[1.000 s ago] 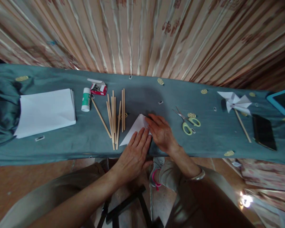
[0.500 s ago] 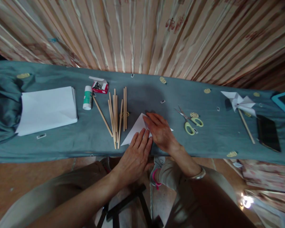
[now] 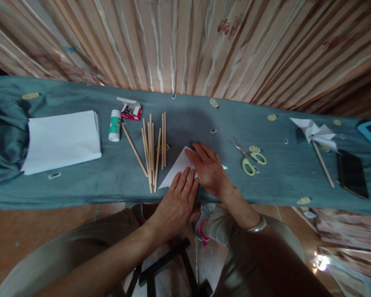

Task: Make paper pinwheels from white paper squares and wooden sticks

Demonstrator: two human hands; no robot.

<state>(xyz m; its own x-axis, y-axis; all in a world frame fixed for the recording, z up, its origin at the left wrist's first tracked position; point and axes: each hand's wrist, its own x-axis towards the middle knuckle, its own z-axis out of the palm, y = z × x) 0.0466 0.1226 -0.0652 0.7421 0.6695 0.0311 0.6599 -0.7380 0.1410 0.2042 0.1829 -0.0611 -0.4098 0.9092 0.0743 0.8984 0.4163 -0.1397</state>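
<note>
A white sheet of paper folded into a triangle (image 3: 177,170) lies on the teal-covered table (image 3: 117,173), near its front edge. My left hand (image 3: 177,202) lies flat on the paper's near part, fingers stretched out. My right hand (image 3: 207,169) presses flat on the fold beside it, fingertips pointing left along the crease. Neither hand grips anything. Most of the paper is hidden under the two hands.
Several wooden sticks (image 3: 153,150) lie left of the paper, with a glue stick (image 3: 114,125) and a small red box (image 3: 130,110) behind them. A stack of white paper (image 3: 62,140) is far left. Scissors (image 3: 249,156), a finished paper pinwheel (image 3: 317,136) and a phone (image 3: 352,173) lie right.
My right hand has slid slightly along the fold, and a corner of the paper now shows to its right. The view has shifted a little.
</note>
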